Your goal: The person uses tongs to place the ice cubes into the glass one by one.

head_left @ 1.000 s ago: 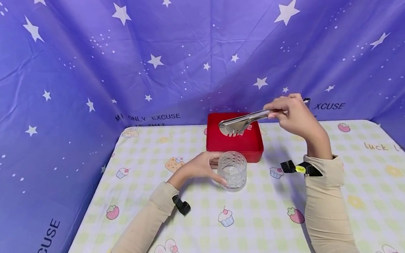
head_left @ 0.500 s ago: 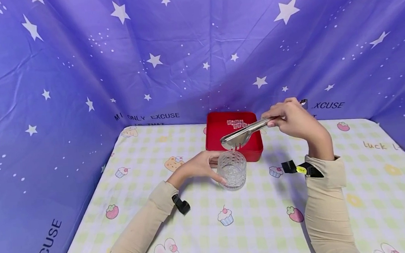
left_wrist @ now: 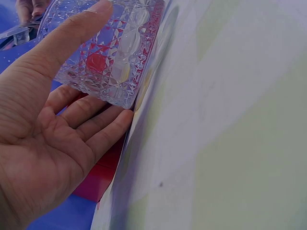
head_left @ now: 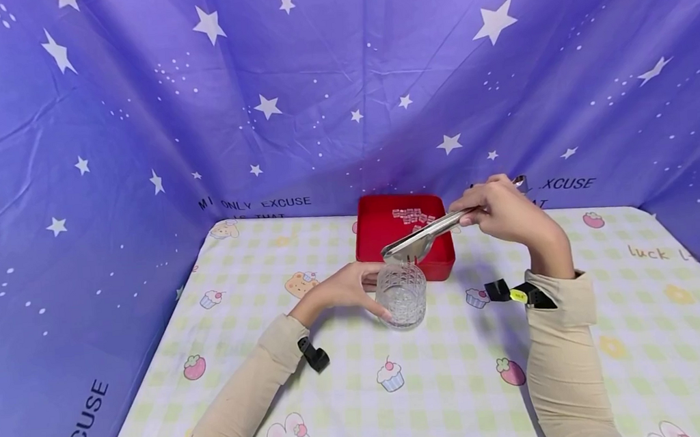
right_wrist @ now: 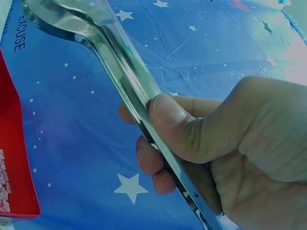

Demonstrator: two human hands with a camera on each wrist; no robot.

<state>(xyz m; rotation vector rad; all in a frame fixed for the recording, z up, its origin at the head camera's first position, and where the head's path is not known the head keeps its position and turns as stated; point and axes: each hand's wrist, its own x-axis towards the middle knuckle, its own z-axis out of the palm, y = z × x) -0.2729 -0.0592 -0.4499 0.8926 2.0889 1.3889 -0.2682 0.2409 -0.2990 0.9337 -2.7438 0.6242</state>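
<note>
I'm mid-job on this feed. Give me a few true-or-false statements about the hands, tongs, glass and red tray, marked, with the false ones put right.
1. The right hand grips the metal tongs. True.
2. The left hand holds the clear glass. True.
3. The glass lies on its side. False: it is upright.
4. The red tray has clear cubes in it. True.
5. The glass stands inside the red tray. False: it is on the tablecloth, in front of the tray.
6. The tongs' head points away from the glass. False: in the head view it shows at the glass's rim.
</note>
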